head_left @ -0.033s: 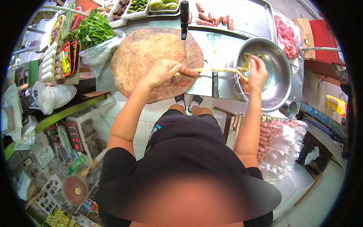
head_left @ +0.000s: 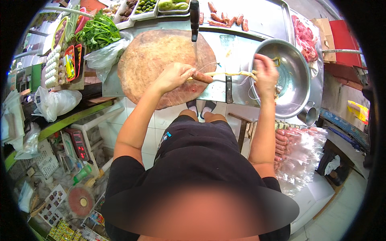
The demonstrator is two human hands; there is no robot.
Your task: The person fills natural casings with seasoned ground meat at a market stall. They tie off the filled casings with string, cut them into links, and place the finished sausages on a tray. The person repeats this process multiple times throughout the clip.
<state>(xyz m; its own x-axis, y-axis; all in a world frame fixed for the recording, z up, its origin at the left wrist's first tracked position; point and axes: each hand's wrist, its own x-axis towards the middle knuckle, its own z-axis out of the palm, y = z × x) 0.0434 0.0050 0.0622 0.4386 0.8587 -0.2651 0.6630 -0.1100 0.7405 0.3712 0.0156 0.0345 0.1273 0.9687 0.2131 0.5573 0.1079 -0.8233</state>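
Observation:
My left hand (head_left: 175, 76) is closed around a short reddish sausage (head_left: 202, 77) over the round wooden chopping board (head_left: 150, 52). From the sausage's right end a yellowish, wrinkled casing (head_left: 233, 74) stretches across to my right hand (head_left: 265, 76). That hand is closed on the casing at the near left rim of a large steel bowl (head_left: 295, 94); its fingertips are blurred. Thin pale string loops hang beside it. Between my hands a black-handled knife (head_left: 229, 89) lies on the steel table. Another knife (head_left: 195, 20) stands point-down at the board's far edge.
Several sausages (head_left: 227, 20) lie on a metal tray at the back, with raw meat (head_left: 304, 38) to its right. Leafy greens (head_left: 98, 32) and eggs (head_left: 52, 68) sit at the left. A steel cup (head_left: 308, 115) and bagged sausages (head_left: 297, 148) are near my right arm.
My right hand has moved left, from over the bowl to its near left rim, and its fingers have turned. The left hand and sausage have shifted slightly right.

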